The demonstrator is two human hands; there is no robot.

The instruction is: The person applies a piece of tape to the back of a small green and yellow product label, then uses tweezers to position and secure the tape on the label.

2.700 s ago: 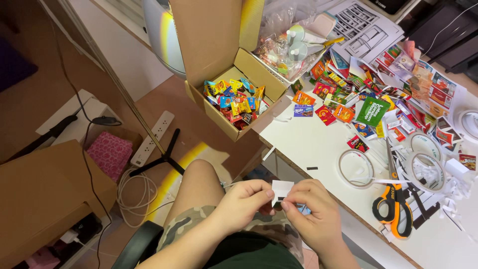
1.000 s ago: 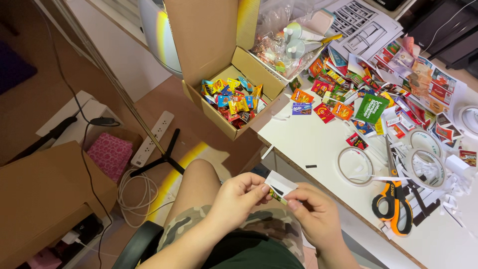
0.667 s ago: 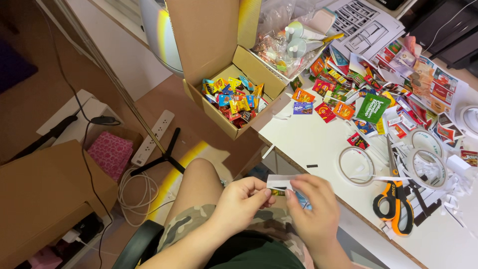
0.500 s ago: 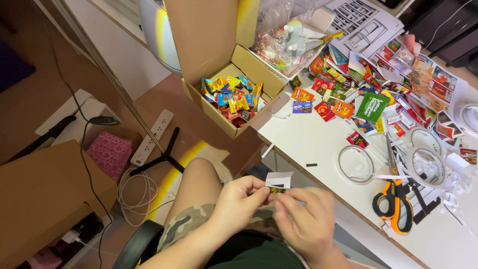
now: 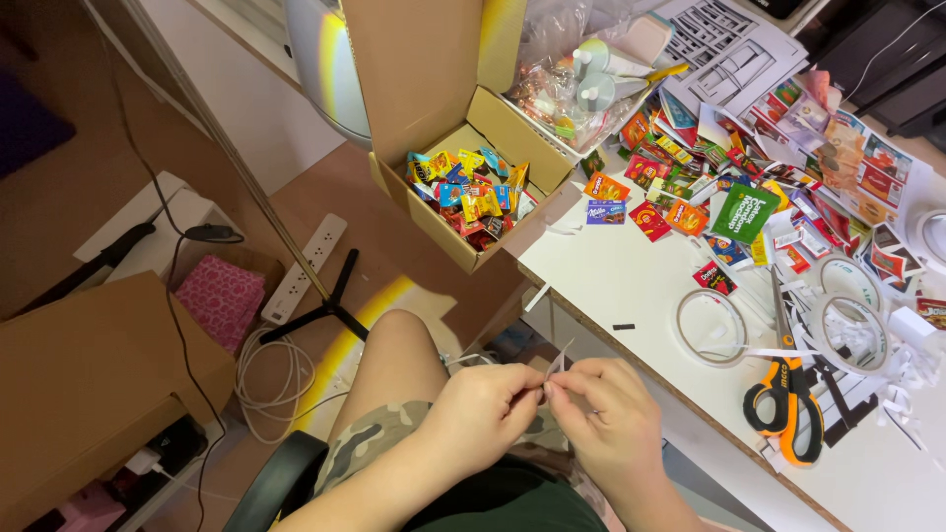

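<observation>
Over my lap, just off the table's near edge, my left hand (image 5: 483, 414) and my right hand (image 5: 609, 424) meet fingertip to fingertip. Both pinch a small white paper piece (image 5: 555, 366), seen edge-on and sticking up between the thumbs. Beyond them an open cardboard box (image 5: 463, 246) hangs over the white table's (image 5: 631, 286) corner, filled with several tiny colourful packets (image 5: 469, 189).
On the table lie orange-handled scissors (image 5: 783, 394), clear tape rolls (image 5: 711, 325), paper strips, scattered miniature packets (image 5: 690, 197) and printed sheets (image 5: 729, 49). A plastic bag with small bottles (image 5: 572, 89) stands at the back. On the floor are a power strip (image 5: 304, 268), cables and a pink cloth (image 5: 222, 296).
The white paper piece, earlier held flat and wide between my hands, is now turned edge-on. My hands have drawn closer together and slightly lower.
</observation>
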